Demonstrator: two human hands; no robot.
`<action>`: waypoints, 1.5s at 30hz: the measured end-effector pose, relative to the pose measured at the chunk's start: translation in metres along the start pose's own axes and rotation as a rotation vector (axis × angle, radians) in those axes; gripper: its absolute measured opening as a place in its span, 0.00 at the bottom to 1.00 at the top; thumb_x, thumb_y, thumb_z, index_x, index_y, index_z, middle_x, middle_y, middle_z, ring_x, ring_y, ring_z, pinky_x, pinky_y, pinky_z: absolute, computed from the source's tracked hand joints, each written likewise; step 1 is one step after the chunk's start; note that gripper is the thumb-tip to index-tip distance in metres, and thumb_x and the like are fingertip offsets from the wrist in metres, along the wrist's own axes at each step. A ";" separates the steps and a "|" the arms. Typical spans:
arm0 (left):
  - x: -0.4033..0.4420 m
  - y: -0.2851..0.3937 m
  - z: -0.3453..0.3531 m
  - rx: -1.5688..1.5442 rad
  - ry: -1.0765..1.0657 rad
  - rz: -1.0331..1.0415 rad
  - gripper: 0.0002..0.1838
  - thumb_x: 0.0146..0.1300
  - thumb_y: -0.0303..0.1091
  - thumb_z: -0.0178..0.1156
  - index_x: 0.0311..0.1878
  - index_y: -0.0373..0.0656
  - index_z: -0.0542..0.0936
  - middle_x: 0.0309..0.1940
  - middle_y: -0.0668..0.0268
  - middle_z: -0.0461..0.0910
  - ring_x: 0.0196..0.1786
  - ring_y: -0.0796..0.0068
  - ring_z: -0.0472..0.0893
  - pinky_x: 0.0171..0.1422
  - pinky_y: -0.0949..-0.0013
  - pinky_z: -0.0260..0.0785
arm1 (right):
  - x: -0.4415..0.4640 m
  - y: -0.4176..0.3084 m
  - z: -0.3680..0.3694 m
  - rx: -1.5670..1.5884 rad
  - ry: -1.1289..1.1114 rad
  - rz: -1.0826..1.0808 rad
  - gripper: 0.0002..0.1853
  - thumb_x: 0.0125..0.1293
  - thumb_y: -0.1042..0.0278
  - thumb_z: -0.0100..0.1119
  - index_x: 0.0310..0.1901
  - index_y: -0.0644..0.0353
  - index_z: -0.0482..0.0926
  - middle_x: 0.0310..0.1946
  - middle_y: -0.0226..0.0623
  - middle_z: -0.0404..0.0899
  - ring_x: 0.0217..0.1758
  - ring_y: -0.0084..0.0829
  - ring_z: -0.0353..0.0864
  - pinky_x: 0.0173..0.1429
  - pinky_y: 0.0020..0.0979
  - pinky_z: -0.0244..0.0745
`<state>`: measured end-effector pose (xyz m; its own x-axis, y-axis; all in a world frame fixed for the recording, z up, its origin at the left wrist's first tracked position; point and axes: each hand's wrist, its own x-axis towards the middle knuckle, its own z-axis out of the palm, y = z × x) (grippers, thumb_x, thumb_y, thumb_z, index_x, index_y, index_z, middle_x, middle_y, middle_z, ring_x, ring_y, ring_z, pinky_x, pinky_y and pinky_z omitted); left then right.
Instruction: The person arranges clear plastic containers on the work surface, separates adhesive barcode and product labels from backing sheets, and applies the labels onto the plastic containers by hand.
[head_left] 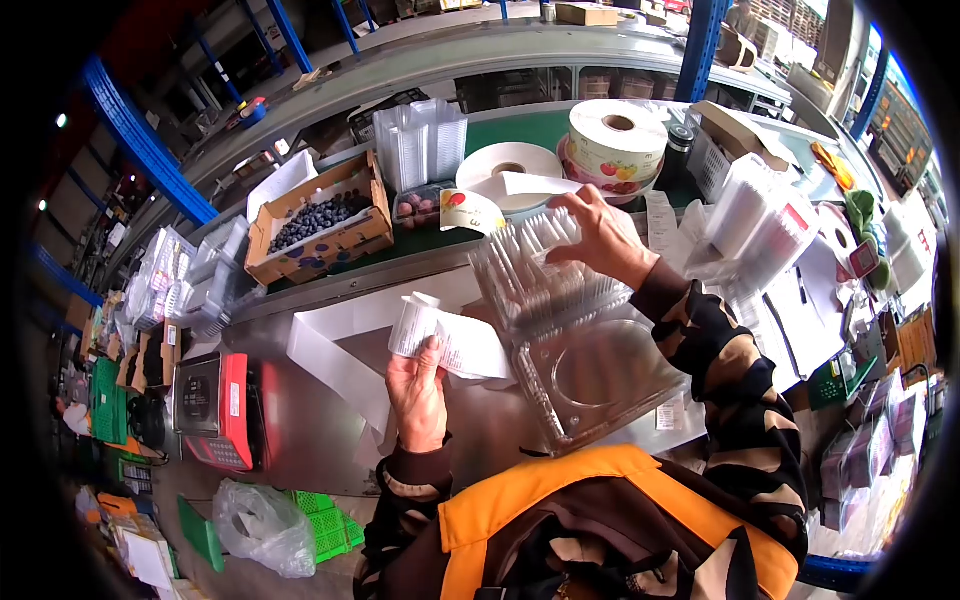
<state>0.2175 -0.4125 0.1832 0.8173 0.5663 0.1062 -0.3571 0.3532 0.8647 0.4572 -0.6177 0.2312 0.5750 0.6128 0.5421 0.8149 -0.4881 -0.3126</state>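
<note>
Between the thumb and fingers of my left hand [418, 400] is a curled strip of printed white labels [455, 340], held over the metal table. My right hand [608, 240] is above a stack of clear plastic containers [510, 275], thumb and fingers curved and apart; it touches or nearly touches the stack, and I see nothing held in it. The top container's lid [605, 380] lies open toward my body. Just behind the stack, a fruit-printed label strip [473, 212] hangs from a white roll [510, 165].
At the back left stand a cardboard box of blueberries [320, 220] and upright clear trays [420, 145]. A red scale [213, 410] is at the left. Large label rolls [618, 140] stand at the back, and more clear containers [755, 220] at the right.
</note>
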 end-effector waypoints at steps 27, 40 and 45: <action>-0.007 0.042 -0.042 0.081 -0.181 -0.117 0.20 0.75 0.31 0.49 0.66 0.31 0.67 0.63 0.54 0.75 0.59 0.69 0.79 0.66 0.66 0.70 | 0.000 -0.114 0.041 1.234 -0.186 0.420 0.14 0.73 0.59 0.58 0.37 0.63 0.82 0.26 0.20 0.77 0.28 0.11 0.70 0.29 0.19 0.68; -0.007 -0.003 0.008 0.058 -0.229 -0.158 0.15 0.72 0.33 0.58 0.57 0.38 0.76 0.49 0.68 0.81 0.50 0.79 0.79 0.59 0.73 0.70 | -0.007 -0.121 0.055 1.138 -0.241 0.295 0.16 0.71 0.57 0.60 0.43 0.64 0.74 0.25 0.31 0.78 0.28 0.17 0.74 0.31 0.23 0.72; 0.004 0.010 0.000 -0.103 -0.035 -0.140 0.14 0.70 0.30 0.59 0.57 0.41 0.77 0.48 0.67 0.83 0.48 0.78 0.83 0.54 0.72 0.76 | -0.018 -0.109 0.012 1.035 -0.520 -0.002 0.27 0.57 0.60 0.75 0.51 0.57 0.69 0.28 0.29 0.80 0.29 0.18 0.78 0.34 0.23 0.75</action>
<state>0.2169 -0.4069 0.1927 0.8770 0.4804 0.0070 -0.2817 0.5024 0.8175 0.3588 -0.5679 0.2461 0.3383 0.9118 0.2327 0.3478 0.1086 -0.9312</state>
